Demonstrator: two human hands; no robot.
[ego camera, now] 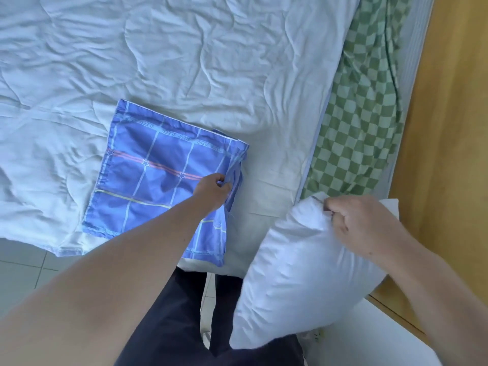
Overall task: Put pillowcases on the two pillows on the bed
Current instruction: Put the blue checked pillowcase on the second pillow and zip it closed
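A blue pillowcase (pixel 153 178) with pale grid lines, red stripes and stars lies flat on the white bed near its front edge. My left hand (pixel 212 190) pinches the pillowcase at its right edge, where the fabric bunches. A bare white pillow (pixel 298 270) hangs off the bed's front right corner, and my right hand (pixel 356 220) grips its top edge. Along the bed's right side lies a second pillow (pixel 361 122) in a green checked cover.
A rumpled white quilt (pixel 158 62) covers the bed. A wooden headboard (pixel 449 128) runs down the right side. Pale floor tiles (pixel 23 265) show at the lower left, and a white surface (pixel 369 336) at the lower right. My dark trousers fill the bottom centre.
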